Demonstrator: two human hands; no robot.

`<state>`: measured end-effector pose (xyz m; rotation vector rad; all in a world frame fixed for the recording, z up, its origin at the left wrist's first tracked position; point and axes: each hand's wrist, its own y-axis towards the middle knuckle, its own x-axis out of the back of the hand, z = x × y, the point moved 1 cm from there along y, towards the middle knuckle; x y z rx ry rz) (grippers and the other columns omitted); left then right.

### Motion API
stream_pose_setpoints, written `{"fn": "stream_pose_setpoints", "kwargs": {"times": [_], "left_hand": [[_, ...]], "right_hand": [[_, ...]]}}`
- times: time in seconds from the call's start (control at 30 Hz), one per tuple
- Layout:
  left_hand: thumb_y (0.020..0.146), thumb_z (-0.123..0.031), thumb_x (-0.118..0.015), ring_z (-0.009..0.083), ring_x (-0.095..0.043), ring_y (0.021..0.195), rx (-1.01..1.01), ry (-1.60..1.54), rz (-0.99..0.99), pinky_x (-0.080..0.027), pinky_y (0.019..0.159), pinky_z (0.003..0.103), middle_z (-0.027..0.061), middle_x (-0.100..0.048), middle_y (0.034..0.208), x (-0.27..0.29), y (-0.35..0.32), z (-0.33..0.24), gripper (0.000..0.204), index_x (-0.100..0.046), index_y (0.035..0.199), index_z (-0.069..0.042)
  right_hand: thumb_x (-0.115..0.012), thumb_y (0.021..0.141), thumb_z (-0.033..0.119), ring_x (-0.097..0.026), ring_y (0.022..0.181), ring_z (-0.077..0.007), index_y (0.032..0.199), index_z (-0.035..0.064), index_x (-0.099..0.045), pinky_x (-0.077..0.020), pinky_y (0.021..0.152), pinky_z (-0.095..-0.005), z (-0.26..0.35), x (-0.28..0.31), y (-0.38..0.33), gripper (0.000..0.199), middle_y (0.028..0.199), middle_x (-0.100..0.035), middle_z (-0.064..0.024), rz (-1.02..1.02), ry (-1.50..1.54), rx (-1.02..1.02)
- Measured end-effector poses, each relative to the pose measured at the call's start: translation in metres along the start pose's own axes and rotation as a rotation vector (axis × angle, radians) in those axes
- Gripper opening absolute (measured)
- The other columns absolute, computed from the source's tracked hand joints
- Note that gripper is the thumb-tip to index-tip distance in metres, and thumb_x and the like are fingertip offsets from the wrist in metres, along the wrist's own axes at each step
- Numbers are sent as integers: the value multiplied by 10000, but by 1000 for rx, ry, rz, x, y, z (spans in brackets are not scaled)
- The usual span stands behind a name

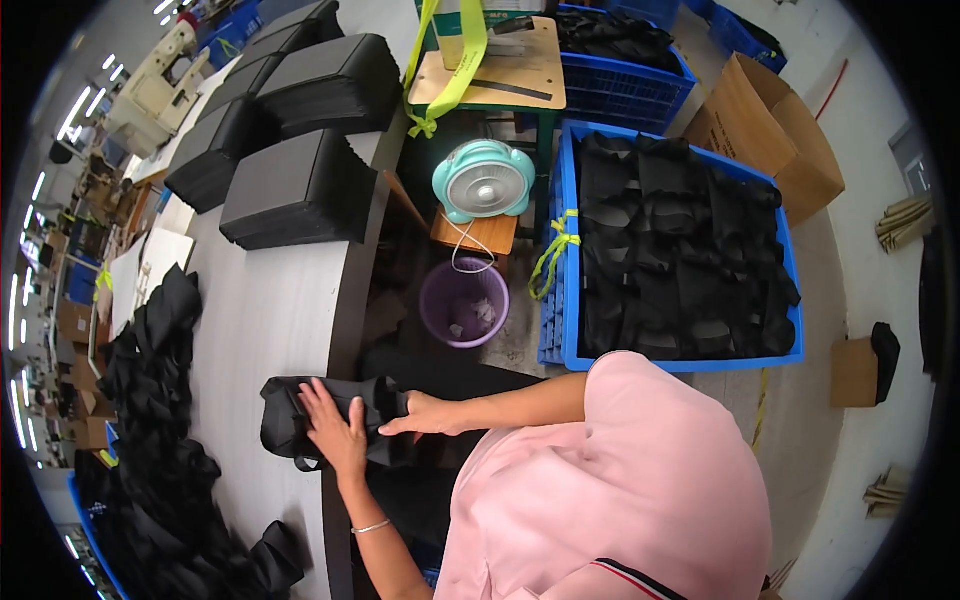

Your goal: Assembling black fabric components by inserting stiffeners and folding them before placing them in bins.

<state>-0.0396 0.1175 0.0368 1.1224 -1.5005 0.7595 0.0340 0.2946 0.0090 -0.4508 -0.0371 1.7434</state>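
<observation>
A black fabric piece (pixel 285 418), folded and bulky, lies over the edge of the grey table, with a small loop sticking out at its lower side. My left hand (pixel 337 430) rests flat on top of it, fingers spread. At the fabric's end nearest my body, my right hand (pixel 428 413) is closed on it with thumb and fingers; its fingertips are partly hidden. Part of the fabric hangs past the table edge over my dark-clad lap.
Neat black stacks (pixel 300 190) stand on the grey table (pixel 265 310). A heap of black fabric (pixel 150 430) lies along its far side. Beside me are a purple bin (pixel 432 325), a turquoise fan (pixel 485 190), a blue crate (pixel 690 366) of black pieces and a cardboard box (pixel 790 150).
</observation>
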Motion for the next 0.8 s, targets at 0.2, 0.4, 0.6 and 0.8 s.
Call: {"fn": "stream_pose_setpoints", "kwargs": {"times": [0.2,0.4,0.6,0.8], "left_hand": [[1026,-75,-476,282,-522,1300,26,-873,-311,-450,1036,383,168,-453,1486,19,-35,-79,405,-462,1411,46],[1042,-165,-493,208,-647,1103,208,-877,-392,-526,894,310,128,-628,1267,-2,-75,-52,346,-562,1330,14],[1011,-177,-562,172,-651,1006,723,-856,-153,-523,865,292,127,-655,1178,-73,-147,25,360,-573,1308,27],[949,-135,-640,170,-640,887,456,-591,-227,-514,805,302,122,-689,1055,-84,-164,17,338,-626,1256,6]], "right_hand": [[-706,760,2,-658,929,-212,1079,-63,-665,-541,834,-363,-14,84,-12,328,1012,-707,-132,-449,247,120],[-645,808,-5,-674,998,-231,1193,9,-630,-556,774,-366,-19,284,-144,386,1137,-688,-94,-992,445,169],[-602,918,52,-524,1265,-294,1304,23,-596,-429,1032,-518,-87,405,-400,388,1350,-584,-125,-1493,658,621],[-612,911,432,-576,1166,-409,1299,43,-601,-470,998,-436,-181,421,-582,549,1263,-608,-249,-1598,-1286,-813]]}}
